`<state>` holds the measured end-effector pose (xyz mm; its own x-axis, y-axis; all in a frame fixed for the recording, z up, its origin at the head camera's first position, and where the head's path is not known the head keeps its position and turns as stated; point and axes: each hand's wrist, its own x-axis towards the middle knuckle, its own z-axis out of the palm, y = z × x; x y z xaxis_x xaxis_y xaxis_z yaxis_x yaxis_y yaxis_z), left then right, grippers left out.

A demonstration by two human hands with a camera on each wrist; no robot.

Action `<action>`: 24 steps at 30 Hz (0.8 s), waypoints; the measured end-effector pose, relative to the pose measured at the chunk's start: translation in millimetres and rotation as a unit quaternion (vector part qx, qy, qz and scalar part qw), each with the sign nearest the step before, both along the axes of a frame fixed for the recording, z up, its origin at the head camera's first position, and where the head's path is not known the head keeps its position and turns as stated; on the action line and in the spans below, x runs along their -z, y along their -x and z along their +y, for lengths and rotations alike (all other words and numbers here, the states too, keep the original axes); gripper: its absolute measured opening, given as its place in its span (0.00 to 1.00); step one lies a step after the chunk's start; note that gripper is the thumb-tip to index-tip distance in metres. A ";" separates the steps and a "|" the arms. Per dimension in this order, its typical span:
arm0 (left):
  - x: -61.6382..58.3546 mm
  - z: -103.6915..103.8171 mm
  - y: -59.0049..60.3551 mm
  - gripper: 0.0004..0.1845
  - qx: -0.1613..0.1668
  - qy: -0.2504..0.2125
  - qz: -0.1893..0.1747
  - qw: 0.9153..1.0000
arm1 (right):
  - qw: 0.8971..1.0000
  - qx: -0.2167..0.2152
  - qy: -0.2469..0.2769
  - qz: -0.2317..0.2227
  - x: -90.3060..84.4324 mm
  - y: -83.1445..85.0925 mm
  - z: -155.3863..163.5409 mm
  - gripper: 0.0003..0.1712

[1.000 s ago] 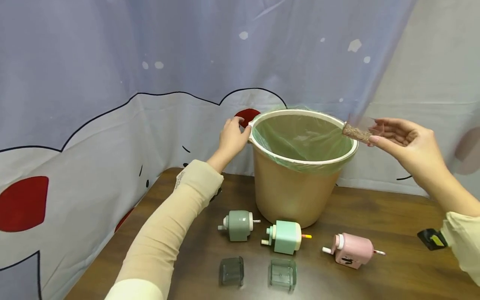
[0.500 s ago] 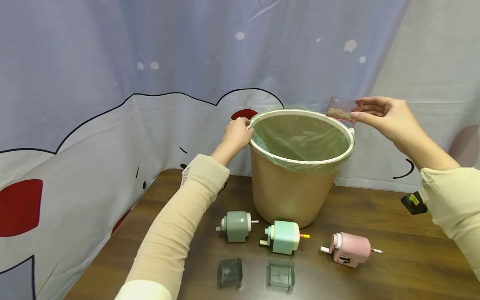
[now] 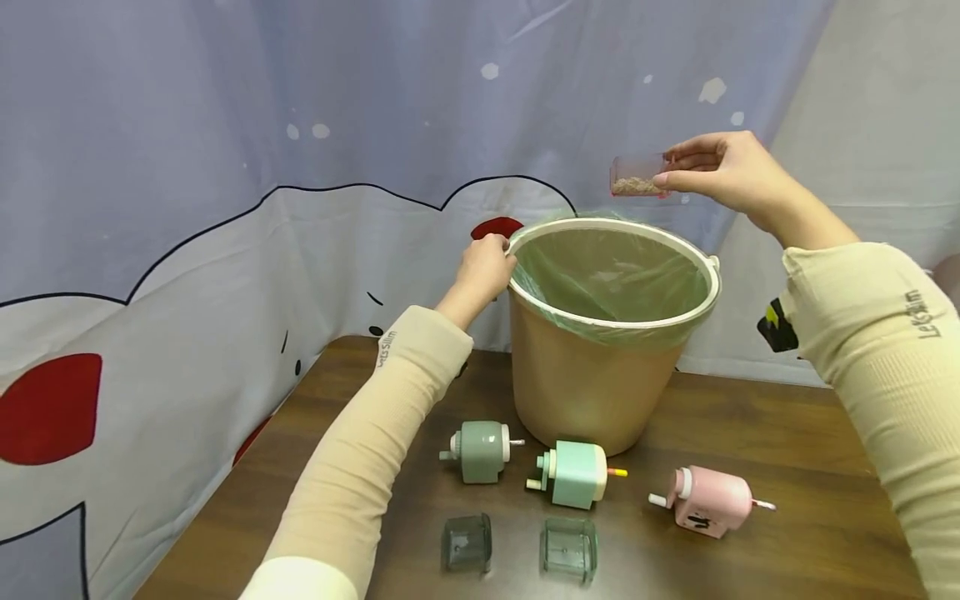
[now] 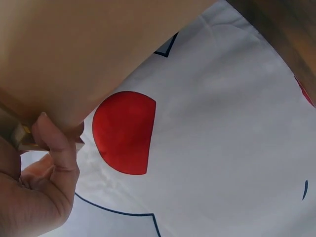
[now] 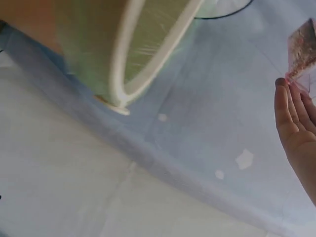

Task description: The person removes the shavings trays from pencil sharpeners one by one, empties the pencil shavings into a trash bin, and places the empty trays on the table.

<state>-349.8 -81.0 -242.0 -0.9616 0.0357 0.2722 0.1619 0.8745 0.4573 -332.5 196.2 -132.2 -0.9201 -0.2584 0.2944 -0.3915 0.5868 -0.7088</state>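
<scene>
Shavings tray, clear, brown shavings inside: your right hand pinches it above far rim of bucket. Your left hand grips bucket's left rim. Bucket, green-lined, stands at surface's far edge. Three sharpeners and two clear trays nearer you.

Right hand: now higher than in both earlier views, raised from rim level beside the bin to above its far right rim, and shifted leftward.

Clear shavings tray, pinched in that hand: carried up with it; a second ago it lies tilted at the right rim, now it sits roughly level in the air above the opening, shavings settled along its lower side.

Right forearm sleeve: fills more of the head view.
</scene>
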 end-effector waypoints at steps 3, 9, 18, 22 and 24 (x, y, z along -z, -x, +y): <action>-0.6 0.6 -0.1 0.15 -0.001 0.014 0.004 1.000 | 1.000 -0.006 -0.022 0.000 -8.9 5.4 -4.4 0.37; -0.3 2.1 -2.0 0.14 -0.003 0.035 0.003 0.999 | 0.985 -0.012 -0.168 0.027 -22.4 14.0 -6.9 0.35; -0.2 5.6 -0.8 0.11 -0.003 0.033 0.013 0.999 | 0.958 -0.033 -0.282 0.035 -31.1 16.6 -18.0 0.34; -0.8 6.0 0.5 0.11 0.003 0.028 0.016 0.999 | 0.947 -0.038 -0.317 0.042 -29.0 13.9 -24.9 0.33; -0.7 5.7 -0.1 0.11 0.003 0.026 0.013 1.000 | 0.941 -0.046 -0.333 0.044 -26.8 12.5 -29.1 0.32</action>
<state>-349.7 -75.3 -241.2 -0.9542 0.0561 0.2939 0.1783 0.8955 0.4077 -345.0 167.1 -105.4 -0.8647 -0.4892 0.1139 -0.5019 0.8503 -0.1584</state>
